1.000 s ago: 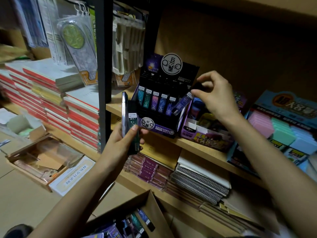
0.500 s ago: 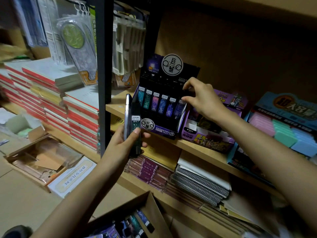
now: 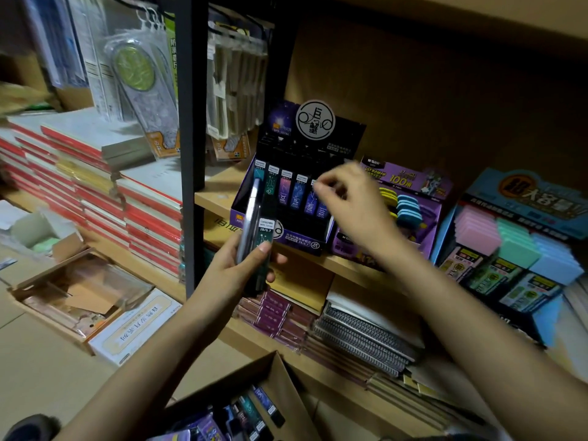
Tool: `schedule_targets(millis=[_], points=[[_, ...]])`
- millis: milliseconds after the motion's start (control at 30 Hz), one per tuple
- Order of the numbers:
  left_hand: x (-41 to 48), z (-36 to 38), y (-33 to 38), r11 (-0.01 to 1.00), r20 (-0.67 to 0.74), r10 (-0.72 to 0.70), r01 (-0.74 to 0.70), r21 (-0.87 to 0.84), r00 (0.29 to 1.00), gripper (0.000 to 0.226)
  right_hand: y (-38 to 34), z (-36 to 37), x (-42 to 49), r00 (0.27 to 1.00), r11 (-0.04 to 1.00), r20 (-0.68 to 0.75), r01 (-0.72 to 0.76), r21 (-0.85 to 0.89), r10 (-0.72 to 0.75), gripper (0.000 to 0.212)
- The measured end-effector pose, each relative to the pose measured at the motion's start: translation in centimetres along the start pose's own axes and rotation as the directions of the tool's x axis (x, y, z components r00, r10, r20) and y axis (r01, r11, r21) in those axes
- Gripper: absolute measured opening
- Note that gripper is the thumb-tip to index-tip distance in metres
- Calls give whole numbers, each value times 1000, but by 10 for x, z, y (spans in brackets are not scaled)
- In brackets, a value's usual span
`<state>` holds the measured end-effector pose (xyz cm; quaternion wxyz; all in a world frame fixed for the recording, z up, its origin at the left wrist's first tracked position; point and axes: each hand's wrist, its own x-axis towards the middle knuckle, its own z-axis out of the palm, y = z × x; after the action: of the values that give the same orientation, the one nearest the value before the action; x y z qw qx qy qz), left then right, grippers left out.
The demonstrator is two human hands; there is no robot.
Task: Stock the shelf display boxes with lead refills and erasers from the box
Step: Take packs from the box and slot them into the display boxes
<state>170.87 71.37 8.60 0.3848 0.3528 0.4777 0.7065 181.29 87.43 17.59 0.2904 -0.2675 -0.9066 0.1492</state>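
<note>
Red-edged notebooks point(image 3: 95, 173) are lying stacked on the left; spiral notebooks point(image 3: 359, 335) are sitting on the lower shelf point(image 3: 251, 338); packaged goods point(image 3: 143, 90) are hanging above the stacks.

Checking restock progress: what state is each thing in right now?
left hand, gripping a stack of lead refills.
right hand, fingers curled, blurred; contents unclear.
lead display box, front row holds upright refills.
purple display box, open, yellow and blue items inside.
cardboard box, flaps open, refills inside.
</note>
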Motion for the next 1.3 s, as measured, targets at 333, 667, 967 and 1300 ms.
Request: schedule_targets(millis=[333,667,967,1300], points=[[-12,7,-10,972,236,-181,138,188,955,38,-7,28,-63,855,312,441,-512,800,273,21],[-10,11,-21,922,176,-258,188,339,950,31,12,17,-58,888,145,266,-339,929,376,9],[-6,-7,-9,919,-14,-211,203,337,977,39,12,5,-47,861,73,106,-164,984,497,28],[-4,-36,18,973,-174,-117,148,175,978,38,-32,34,1,894,336,185,-335,880,407,7]])
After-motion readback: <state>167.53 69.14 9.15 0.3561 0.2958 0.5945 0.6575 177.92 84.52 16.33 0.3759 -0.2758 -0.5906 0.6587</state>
